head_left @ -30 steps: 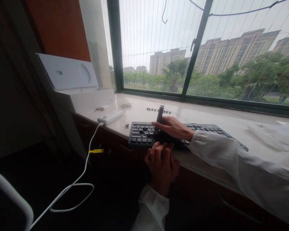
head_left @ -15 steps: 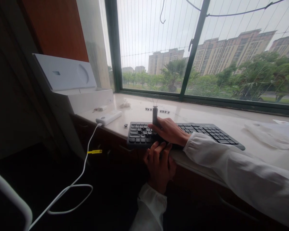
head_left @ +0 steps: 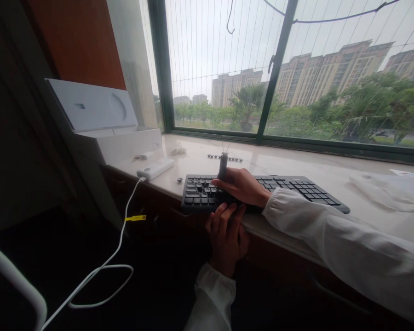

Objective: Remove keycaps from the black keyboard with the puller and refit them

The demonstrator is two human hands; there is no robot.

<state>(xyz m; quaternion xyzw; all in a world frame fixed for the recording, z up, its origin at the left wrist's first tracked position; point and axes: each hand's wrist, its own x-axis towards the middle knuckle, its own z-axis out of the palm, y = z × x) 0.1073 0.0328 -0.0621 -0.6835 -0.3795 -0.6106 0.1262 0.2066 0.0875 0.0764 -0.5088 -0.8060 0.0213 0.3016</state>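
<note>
I saw the keycap puller (head_left: 223, 166), clasped in the right hand (head_left: 243, 185), swing nearer upright, seemingly still working the keyboard (head_left: 198, 189) beneath that grip; the left hand's (head_left: 228, 236) hold I couldn't tell.

Black keyboard (head_left: 272, 181), flat along the tabletop (head_left: 193, 163) edge, gaps among its left-side keys; slim dark-handled tool (head_left: 223, 164), held nearly upright over it, thin wires uppermost.

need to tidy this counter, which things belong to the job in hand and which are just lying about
Seem to belong:
dark tool, gripped in the right hand
keyboard, left hand at its front edge
row of small dark pieces
lone small piece

Seem just lying about:
open white box
white device and its cable
crumpled plastic
</note>
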